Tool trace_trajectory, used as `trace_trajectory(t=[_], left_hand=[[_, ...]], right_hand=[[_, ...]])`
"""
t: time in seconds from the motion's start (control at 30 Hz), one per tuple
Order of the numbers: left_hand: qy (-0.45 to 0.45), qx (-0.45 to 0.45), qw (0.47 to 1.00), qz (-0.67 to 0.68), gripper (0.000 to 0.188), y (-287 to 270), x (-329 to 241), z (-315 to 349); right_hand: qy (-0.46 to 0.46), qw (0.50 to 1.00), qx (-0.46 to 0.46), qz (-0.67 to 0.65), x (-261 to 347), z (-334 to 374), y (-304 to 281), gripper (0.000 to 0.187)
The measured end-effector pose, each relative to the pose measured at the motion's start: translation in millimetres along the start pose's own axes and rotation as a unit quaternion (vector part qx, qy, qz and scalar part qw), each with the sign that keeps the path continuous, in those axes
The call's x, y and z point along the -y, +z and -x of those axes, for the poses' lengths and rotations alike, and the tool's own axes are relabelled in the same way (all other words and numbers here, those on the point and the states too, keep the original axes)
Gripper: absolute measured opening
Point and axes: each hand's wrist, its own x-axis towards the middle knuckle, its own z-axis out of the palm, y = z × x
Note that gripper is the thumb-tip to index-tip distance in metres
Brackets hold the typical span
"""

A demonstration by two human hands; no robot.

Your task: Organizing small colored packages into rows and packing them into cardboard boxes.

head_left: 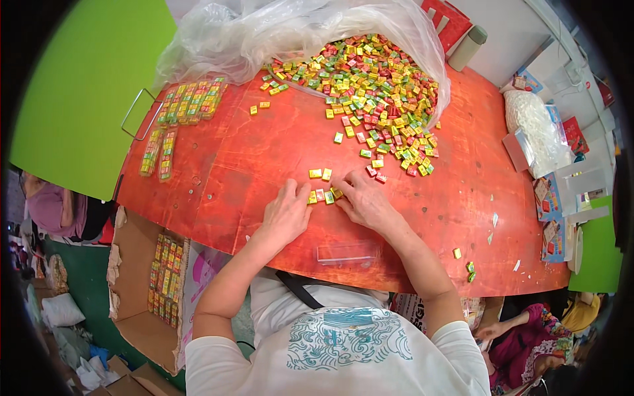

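Observation:
A short row of small candy-sized boxes (pixel 320 195), yellow, red and green, lies on the red table between my two hands. My left hand (pixel 288 212) curls at the row's left end, its fingertips against a small yellow box (pixel 312 197). At the other end, my right hand (pixel 362 200) pinches another small yellow box (pixel 337 193), partly hidden by its fingers. Two loose yellow boxes (pixel 320 174) sit just beyond the row. Nearer my body lies a clear plastic case (pixel 347 253), which neither hand touches.
Beyond my hands, a large heap of small boxes (pixel 383 86) spills from a clear plastic bag (pixel 264 36). Filled clear packs (pixel 191 102) lie at far left. Below the table's left edge stands a carton (pixel 135 264) holding packs. A bottle (pixel 467 47) stands at the back right.

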Motion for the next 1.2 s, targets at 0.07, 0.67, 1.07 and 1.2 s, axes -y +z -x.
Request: trace_trajectory(t=[0.07, 0.67, 1.07, 1.2], left_hand=[[0.017, 0.005, 1.0, -0.018, 0.041, 4.7, -1.1, -2.0], [0.055, -0.031, 0.997, -0.043, 0.034, 13.4, -1.9, -1.5], [0.077, -0.032, 0.996, 0.021, 0.025, 10.3, -14.1, 12.8], [0.106, -0.014, 0.993, 0.052, 0.024, -5.6, -46.2, 40.2]], right_hand=[[0.006, 1.0, -0.011, 0.016, 1.5, 2.4, 6.2, 0.042], [0.012, 1.0, -0.003, 0.0, 24.7, 6.3, 0.4, 0.037], [0.083, 0.996, 0.005, -0.014, 34.8, 29.3, -6.6, 0.025], [0.091, 0.995, -0.011, -0.038, 63.2, 65.8, -35.5, 0.026]])
